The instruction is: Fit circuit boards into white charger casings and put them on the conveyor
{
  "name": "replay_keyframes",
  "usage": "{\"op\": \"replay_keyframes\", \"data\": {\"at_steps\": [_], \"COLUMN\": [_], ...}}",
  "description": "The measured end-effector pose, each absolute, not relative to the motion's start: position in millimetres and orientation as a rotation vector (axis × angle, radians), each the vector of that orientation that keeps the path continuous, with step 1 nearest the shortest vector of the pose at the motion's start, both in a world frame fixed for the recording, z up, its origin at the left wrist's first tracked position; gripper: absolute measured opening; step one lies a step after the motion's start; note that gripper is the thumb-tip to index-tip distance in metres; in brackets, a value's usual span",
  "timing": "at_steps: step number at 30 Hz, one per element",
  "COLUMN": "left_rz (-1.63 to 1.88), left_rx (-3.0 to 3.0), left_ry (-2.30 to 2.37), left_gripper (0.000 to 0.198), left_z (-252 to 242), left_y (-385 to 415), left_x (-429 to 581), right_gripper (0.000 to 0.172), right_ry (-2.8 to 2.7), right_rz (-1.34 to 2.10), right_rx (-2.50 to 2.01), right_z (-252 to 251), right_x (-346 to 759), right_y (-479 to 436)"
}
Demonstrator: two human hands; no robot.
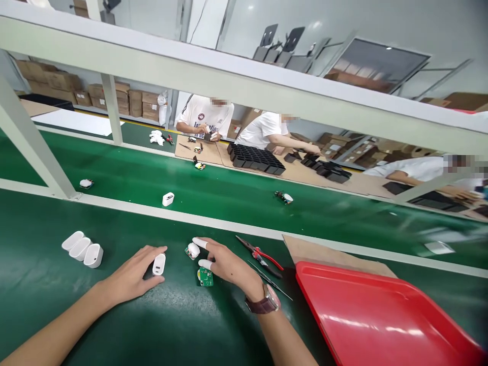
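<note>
On the green bench, my left hand (131,272) has its thumb and index finger closed around the sides of a small white plastic case (159,265) with a dark slot in its end. My right hand (226,264) wears white finger cots on thumb and index finger, which are spread apart. Those fingertips are beside a small circuit board with a white lump (193,250); whether they touch it I cannot tell. Just below the thumb lies a green circuit board (206,277). Several white cases (93,255) stand in a row to the left of my left hand.
Red-handled pliers (261,254) and tweezers (270,280) lie right of my right hand, beside a red tray (381,315) on cardboard. Beyond a pale rail runs a green belt (229,190) carrying a white case (168,199) and boards. Co-workers sit across, near black trays (255,157).
</note>
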State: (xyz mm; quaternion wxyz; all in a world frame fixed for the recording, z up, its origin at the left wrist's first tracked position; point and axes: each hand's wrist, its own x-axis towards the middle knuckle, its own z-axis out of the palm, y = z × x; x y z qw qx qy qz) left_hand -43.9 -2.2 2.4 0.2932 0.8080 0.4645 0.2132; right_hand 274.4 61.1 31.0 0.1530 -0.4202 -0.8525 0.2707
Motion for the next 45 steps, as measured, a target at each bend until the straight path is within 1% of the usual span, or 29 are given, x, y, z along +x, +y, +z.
{"op": "replay_keyframes", "data": {"at_steps": [5,8,10,11,15,18,22,23,25,26,27,30,31,35,40,45], "left_rz": [0.578,0.588,0.603,0.614,0.687,0.759,0.762,0.732,0.658,0.62,0.589,0.599,0.635,0.76,0.76,0.791], "left_rx": [2.136,2.117,2.096,2.08,2.031,2.069,2.16,2.163,2.149,2.131,2.109,2.068,2.082,2.217,2.283,2.295], "left_ry": [1.25,1.235,1.204,1.19,1.162,1.181,1.27,1.282,1.248,1.212,1.176,1.148,1.156,1.141,1.126,1.12], "left_gripper": [0.07,0.081,0.088,0.088,0.08,0.081,0.068,0.071,0.084,0.084,0.078,0.041,0.036,0.039,0.046,0.043], "left_z": [-1,3,5,6,0,-8,-6,-2,7,11,14,15,13,2,-3,0], "left_y": [-2,-5,-6,-7,-8,-8,-7,-6,-3,-2,-1,1,1,-3,-6,-7], "left_x": [-43,-43,-44,-44,-40,-37,-38,-40,-45,-46,-48,-45,-43,-32,-29,-29], "right_gripper": [0.039,0.029,0.033,0.036,0.045,0.047,0.05,0.052,0.053,0.051,0.05,0.051,0.052,0.061,0.069,0.073], "right_ry": [-2.502,-2.473,-2.405,-2.364,-2.24,-2.21,-2.176,-2.156,-2.093,-2.056,-2.024,-1.992,-2.001,-2.073,-2.224,-2.281], "right_rz": [0.671,0.601,0.609,0.629,0.654,0.573,0.552,0.568,0.604,0.63,0.663,0.768,0.775,0.636,0.487,0.436], "right_rx": [-1.157,-1.121,-1.045,-0.991,-0.851,-0.865,-0.882,-0.896,-0.916,-0.915,-0.905,-0.848,-0.827,-0.802,-0.835,-0.876], "right_z": [32,38,43,45,43,33,24,24,25,26,27,30,30,25,11,6], "right_x": [267,251,240,234,220,215,215,215,215,215,214,212,211,210,214,216], "right_y": [61,56,46,39,9,-5,-10,-9,-8,-8,-8,-11,-13,-20,-21,-21]}}
